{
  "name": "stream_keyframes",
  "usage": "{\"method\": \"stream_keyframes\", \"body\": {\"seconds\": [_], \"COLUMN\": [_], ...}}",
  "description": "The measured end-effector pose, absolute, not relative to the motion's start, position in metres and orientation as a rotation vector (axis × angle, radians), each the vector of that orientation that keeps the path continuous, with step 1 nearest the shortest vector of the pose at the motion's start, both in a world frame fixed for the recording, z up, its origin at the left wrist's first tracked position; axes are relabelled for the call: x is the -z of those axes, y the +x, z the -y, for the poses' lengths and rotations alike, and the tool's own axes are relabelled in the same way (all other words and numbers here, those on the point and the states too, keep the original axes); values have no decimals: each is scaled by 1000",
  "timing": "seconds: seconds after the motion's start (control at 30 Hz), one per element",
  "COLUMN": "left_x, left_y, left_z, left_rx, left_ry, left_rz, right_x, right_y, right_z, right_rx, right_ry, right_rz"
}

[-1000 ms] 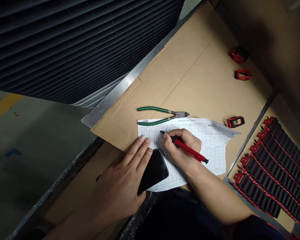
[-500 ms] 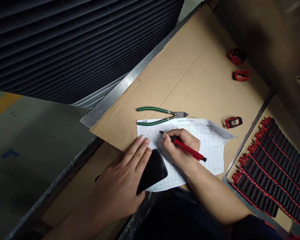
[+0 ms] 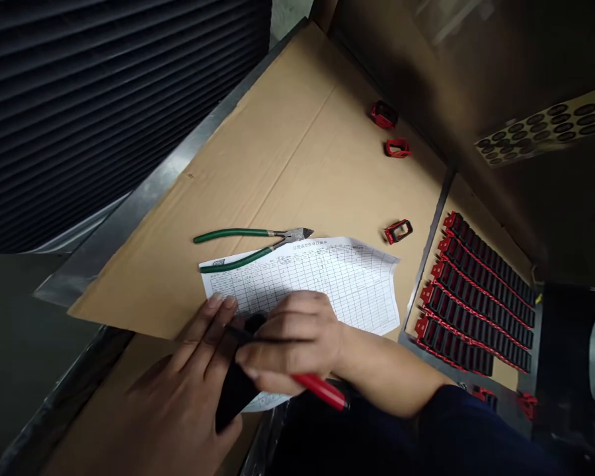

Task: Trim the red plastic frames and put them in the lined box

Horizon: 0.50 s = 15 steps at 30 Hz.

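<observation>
My left hand (image 3: 193,377) lies with fingers stretched out, their tips on the left edge of a printed form (image 3: 347,284). Beneath its palm side is a black smartphone (image 3: 233,393), partly covered by both hands. In my right hand (image 3: 297,337) is a red and black pen (image 3: 322,390), gripped between thumb and fingers. The right hand is slightly blurred, over the phone and the lower part of the form. The pen's front end is close to the left fingers. Green-handled cutting pliers (image 3: 238,233) lie at the form's top edge, one handle overlapping it.
Cardboard (image 3: 277,158) covers the metal-edged table. Three loose red and black parts, including a small frame (image 3: 398,231), lie on it. Rows of similar parts (image 3: 476,291) stand at right. A sticker sheet (image 3: 540,129) is behind them; a dark ribbed panel (image 3: 119,99) rises at left.
My right hand with the pen has moved off the form's upper rows, down toward my left hand and the phone. The view has shifted, showing more of the right side.
</observation>
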<state>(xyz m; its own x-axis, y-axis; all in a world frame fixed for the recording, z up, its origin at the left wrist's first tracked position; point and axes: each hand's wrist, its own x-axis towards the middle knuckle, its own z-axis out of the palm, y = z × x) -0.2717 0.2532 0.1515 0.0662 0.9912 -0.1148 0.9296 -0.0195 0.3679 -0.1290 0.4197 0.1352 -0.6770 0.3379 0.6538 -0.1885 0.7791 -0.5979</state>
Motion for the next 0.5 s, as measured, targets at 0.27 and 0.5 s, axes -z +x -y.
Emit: {"method": "stream_keyframes", "body": {"seconds": [0.27, 0.5], "left_x": [-155, -162], "left_y": [-271, -269], "left_z": [-252, -258], "left_rx": [-189, -166], "left_ry": [2012, 2010], "left_rz": [-1913, -1955], "right_x": [-153, -161], "right_y": [-120, -116], "right_z": [-404, -409], "right_rx": [-1164, -1312], "right_ry": [-289, -612], "right_rz": [2167, 2109]}}
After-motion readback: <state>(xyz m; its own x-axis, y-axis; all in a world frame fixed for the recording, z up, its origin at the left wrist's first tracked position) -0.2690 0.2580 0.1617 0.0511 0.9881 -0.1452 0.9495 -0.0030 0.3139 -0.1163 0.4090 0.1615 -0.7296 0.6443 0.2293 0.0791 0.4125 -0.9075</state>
